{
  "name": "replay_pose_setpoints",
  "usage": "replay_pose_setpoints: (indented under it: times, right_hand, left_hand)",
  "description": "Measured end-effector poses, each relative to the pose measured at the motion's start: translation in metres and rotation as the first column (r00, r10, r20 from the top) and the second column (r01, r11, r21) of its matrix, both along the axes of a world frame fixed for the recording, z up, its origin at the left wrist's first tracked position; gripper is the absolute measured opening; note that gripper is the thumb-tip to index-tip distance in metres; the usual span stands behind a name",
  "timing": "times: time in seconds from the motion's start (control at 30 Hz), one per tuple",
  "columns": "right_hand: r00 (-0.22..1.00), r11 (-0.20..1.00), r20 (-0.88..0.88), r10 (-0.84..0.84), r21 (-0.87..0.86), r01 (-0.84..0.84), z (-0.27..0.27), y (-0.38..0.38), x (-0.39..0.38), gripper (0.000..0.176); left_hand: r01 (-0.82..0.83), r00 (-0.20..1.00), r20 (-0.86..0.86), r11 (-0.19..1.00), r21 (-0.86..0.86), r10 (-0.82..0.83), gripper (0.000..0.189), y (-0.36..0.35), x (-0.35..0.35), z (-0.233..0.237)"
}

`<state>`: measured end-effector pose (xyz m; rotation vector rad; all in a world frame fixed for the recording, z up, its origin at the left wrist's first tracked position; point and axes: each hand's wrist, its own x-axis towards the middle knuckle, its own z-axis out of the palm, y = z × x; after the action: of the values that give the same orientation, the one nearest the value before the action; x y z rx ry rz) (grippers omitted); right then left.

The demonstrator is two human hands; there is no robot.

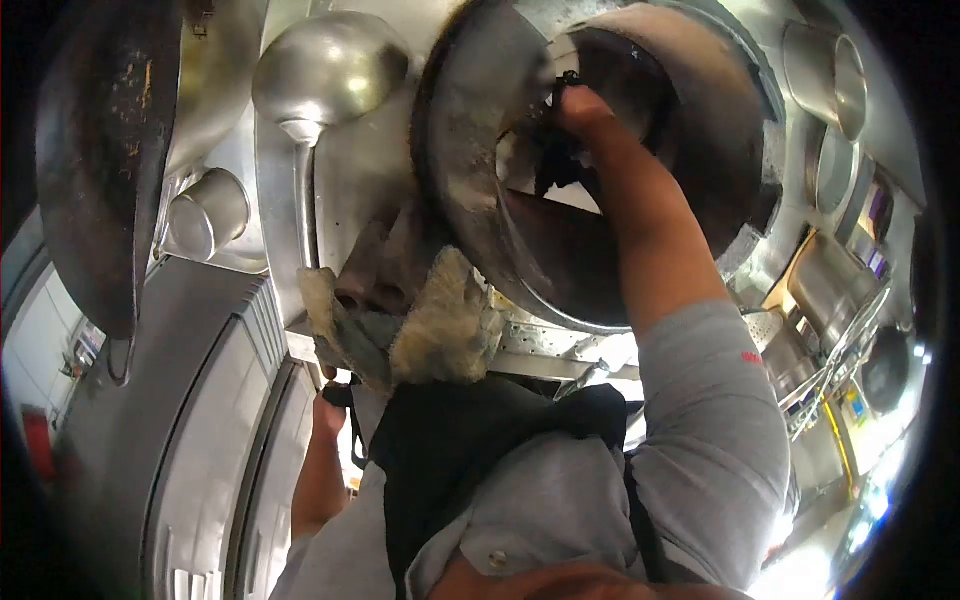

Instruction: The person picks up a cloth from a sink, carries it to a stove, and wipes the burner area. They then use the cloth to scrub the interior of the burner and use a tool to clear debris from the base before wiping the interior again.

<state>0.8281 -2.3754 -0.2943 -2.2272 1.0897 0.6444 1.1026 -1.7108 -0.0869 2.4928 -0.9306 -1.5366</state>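
My right arm reaches over a large, dark, round metal wok ring (460,130). My right hand (583,105) is inside its hollow, the fingers curled around something black (565,168) whose kind I cannot make out. Light shows through gaps beneath it. Low at the left, beside my black apron (470,450), my left hand (330,405) is next to a small black item (338,396); its fingers are mostly hidden. Thick, worn yellowish cloth (445,325) lies between my body and the ring. A big metal ladle (330,70) rests left of the ring.
A large dark wok (105,160) stands at the far left, close to a metal cup (208,213). Grey steel cabinets (200,400) are below it. Along the right are a metal pot (825,80), more steel containers (830,285) and a wire rack (845,345).
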Motion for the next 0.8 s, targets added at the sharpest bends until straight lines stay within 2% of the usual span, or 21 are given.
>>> replay_pose_setpoints:
  times: [0.03, 0.1, 0.13, 0.17, 0.23, 0.27, 0.33, 0.37, 0.4, 0.43, 0.47, 0.53, 0.57, 0.6, 0.63, 0.67, 0.73, 0.77, 0.8]
  right_hand:
    - [0.996, 0.996, 0.015, -0.092, -0.01, 0.093, -0.002, 0.002, 0.001, 0.025]
    - [0.997, 0.996, -0.021, -0.081, 0.029, 0.081, 0.009, 0.006, -0.005, 0.027]
    - [0.997, 0.997, -0.043, -0.067, 0.042, 0.069, 0.021, 0.0, -0.001, 0.028]
    - [0.997, 0.997, -0.042, -0.07, 0.037, 0.071, 0.034, -0.002, 0.003, 0.028]
    - [1.0, 0.985, -0.01, 0.017, 0.174, -0.015, 0.052, 0.0, 0.011, 0.03]
    - [1.0, 0.985, -0.01, 0.016, 0.174, -0.014, 0.047, 0.001, 0.011, 0.03]
    - [0.998, 0.994, -0.063, 0.02, 0.111, -0.013, 0.039, 0.005, 0.014, 0.031]
    - [0.998, 0.994, -0.061, 0.02, 0.111, -0.014, 0.039, 0.006, 0.014, 0.031]
    - [0.997, 0.997, -0.081, -0.021, 0.075, 0.027, 0.046, 0.008, 0.018, 0.03]
    - [0.993, 0.997, -0.101, -0.062, 0.043, 0.067, 0.051, 0.011, 0.019, 0.029]
    - [0.992, 0.996, -0.104, -0.065, 0.048, 0.07, 0.045, 0.012, 0.016, 0.029]
    - [0.994, 0.995, -0.093, -0.054, 0.074, 0.061, 0.03, 0.006, 0.016, 0.027]
    - [0.994, 0.996, -0.092, -0.053, 0.073, 0.06, 0.025, 0.007, 0.014, 0.027]
    - [0.993, 0.992, -0.077, -0.086, 0.084, 0.092, 0.021, 0.006, 0.013, 0.026]
    - [0.991, 0.987, -0.064, -0.119, 0.098, 0.125, 0.018, 0.006, 0.012, 0.025]
    - [0.991, 0.987, -0.067, -0.118, 0.102, 0.124, 0.014, 0.009, 0.01, 0.025]
    - [0.989, 0.987, -0.022, -0.144, 0.065, 0.145, 0.0, 0.009, 0.006, 0.025]
    - [0.99, 0.988, -0.022, -0.142, 0.061, 0.143, -0.005, 0.011, 0.005, 0.025]
    - [0.995, 0.993, -0.007, -0.103, 0.064, 0.103, -0.007, 0.011, 0.006, 0.025]
  left_hand:
    - [-0.004, 1.0, 0.005, 1.0, 0.001, 0.004, 0.01, -0.013, -0.002, 0.004]
    - [-0.183, 0.982, -0.008, 0.966, 0.182, 0.188, 0.011, -0.032, -0.008, 0.023]
    - [-0.367, 0.927, -0.049, 0.926, 0.086, 0.372, 0.01, 0.03, -0.004, -0.013]
    - [-0.365, 0.928, -0.05, 0.927, 0.081, 0.37, 0.01, 0.033, -0.004, -0.018]
    - [-0.559, 0.807, -0.192, 0.827, 0.06, 0.559, 0.009, 0.03, -0.005, -0.017]
    - [-0.558, 0.807, -0.192, 0.828, 0.06, 0.558, 0.009, 0.028, -0.005, -0.017]
    - [-0.354, 0.911, -0.208, 0.934, 0.048, 0.356, 0.008, 0.012, -0.005, -0.009]
    - [-0.354, 0.911, -0.207, 0.934, 0.047, 0.356, 0.008, 0.007, -0.005, -0.009]
    - [-0.596, 0.756, -0.246, 0.794, 0.124, 0.606, 0.01, 0.011, -0.004, -0.013]
    - [-0.781, 0.534, -0.257, 0.587, 0.214, 0.805, 0.012, 0.016, -0.003, -0.014]
    - [-0.779, 0.536, -0.255, 0.588, 0.219, 0.805, 0.012, 0.021, -0.003, -0.012]
    - [-0.537, 0.795, -0.229, 0.828, 0.162, 0.561, 0.017, 0.025, -0.001, -0.015]
    - [-0.539, 0.795, -0.228, 0.827, 0.161, 0.562, 0.017, 0.028, -0.001, -0.015]
    - [-0.341, 0.927, -0.142, 0.937, 0.073, 0.348, 0.017, 0.023, -0.003, -0.015]
    - [-0.113, 0.993, -0.036, 0.993, 0.012, 0.114, 0.018, 0.018, -0.005, -0.012]
    - [-0.114, 0.993, -0.038, 0.993, 0.016, 0.115, 0.018, 0.014, -0.005, -0.006]
    - [0.033, 0.999, 0.008, 0.998, 0.054, -0.034, 0.018, 0.0, -0.004, 0.0]
    - [0.031, 0.999, 0.008, 0.998, 0.051, -0.031, 0.018, 0.005, -0.004, -0.003]
    - [-0.049, 0.998, -0.048, 0.999, 0.015, 0.05, 0.016, 0.02, -0.002, -0.013]
